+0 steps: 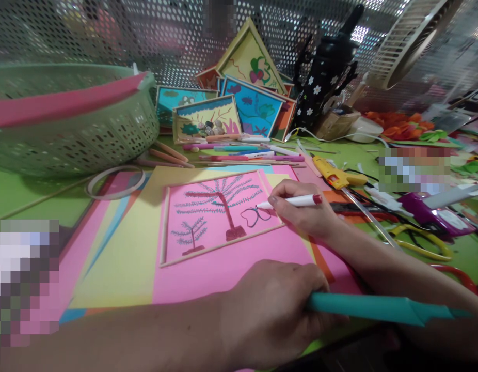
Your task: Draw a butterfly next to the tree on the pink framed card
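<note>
My right hand (pixel 306 212) pinches a white marker (pixel 297 201) with a dark red end, its tip by a butterfly outline (pixel 255 216) on a pink sheet. Thin wooden sticks (pixel 223 247) frame this pink drawing (pixel 208 227), which also shows a large and a small tree in dark red and green. Nearer to me, my left hand (pixel 277 305) is closed around a teal marker (pixel 363 307) that points right. Under the framed drawing lie stacked sheets of pink and yellow paper (pixel 123 248).
A green basket (pixel 107 124) stands at left beside a tape ring (pixel 115 182). Several markers (pixel 247 155) and small framed pictures (pixel 252 106) sit behind. To the right are a yellow glue gun (pixel 332 173), yellow-handled scissors (pixel 425 243), a black flowered tumbler (pixel 320 88) and a fan (pixel 405 46).
</note>
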`<state>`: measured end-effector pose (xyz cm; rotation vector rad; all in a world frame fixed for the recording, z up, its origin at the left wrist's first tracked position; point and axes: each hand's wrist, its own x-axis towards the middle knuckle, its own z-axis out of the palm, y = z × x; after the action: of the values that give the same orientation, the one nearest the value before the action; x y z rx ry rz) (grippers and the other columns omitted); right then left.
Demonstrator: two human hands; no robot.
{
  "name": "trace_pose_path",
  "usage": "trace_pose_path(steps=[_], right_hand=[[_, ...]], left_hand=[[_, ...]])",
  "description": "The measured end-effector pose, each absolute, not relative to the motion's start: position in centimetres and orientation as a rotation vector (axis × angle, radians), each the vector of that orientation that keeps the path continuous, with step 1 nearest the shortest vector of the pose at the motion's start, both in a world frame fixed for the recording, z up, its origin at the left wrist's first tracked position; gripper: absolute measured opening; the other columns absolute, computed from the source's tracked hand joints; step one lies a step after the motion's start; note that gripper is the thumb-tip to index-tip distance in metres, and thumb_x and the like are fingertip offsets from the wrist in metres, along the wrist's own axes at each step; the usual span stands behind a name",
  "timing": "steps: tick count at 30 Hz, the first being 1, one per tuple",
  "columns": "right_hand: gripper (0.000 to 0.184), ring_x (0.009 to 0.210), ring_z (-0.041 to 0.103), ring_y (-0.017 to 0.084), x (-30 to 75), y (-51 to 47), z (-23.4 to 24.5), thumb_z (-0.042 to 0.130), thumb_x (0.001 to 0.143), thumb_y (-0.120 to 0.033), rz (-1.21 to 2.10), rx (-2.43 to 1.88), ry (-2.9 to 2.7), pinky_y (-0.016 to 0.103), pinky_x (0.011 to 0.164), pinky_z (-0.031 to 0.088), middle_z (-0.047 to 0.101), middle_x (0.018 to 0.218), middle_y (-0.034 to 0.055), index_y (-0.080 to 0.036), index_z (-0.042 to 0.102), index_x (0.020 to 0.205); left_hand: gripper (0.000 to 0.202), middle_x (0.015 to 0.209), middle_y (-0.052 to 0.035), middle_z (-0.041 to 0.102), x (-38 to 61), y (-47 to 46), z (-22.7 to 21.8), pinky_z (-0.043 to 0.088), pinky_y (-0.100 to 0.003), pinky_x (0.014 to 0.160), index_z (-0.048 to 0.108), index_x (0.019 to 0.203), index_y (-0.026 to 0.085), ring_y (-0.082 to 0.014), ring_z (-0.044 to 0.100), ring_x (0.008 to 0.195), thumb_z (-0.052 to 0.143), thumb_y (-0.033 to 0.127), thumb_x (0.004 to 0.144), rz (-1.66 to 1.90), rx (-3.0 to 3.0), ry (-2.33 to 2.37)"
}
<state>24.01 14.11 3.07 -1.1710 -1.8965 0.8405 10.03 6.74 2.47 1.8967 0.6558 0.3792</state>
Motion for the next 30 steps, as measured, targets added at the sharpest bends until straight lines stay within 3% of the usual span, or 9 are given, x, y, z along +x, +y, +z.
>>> trace_pose_path(steps=[30], right_hand=[[0.018,0.051,0.048,0.011,24.13,14.07,3.1,0.056,0.078,-0.03,0.856,-1.162,-1.924,0.024,0.049,0.035,0.053,0.053,-0.0029,-0.019,0.055,0.064]], left_hand=[[0.017,0.069,0.0047,0.056,9.94,6.6,2.57,0.032,-0.02,0.056,0.051,0.077,0.019,-0.0102,0.048,0.059,0.059,0.028,0.089,0.381,1.923,0.653]])
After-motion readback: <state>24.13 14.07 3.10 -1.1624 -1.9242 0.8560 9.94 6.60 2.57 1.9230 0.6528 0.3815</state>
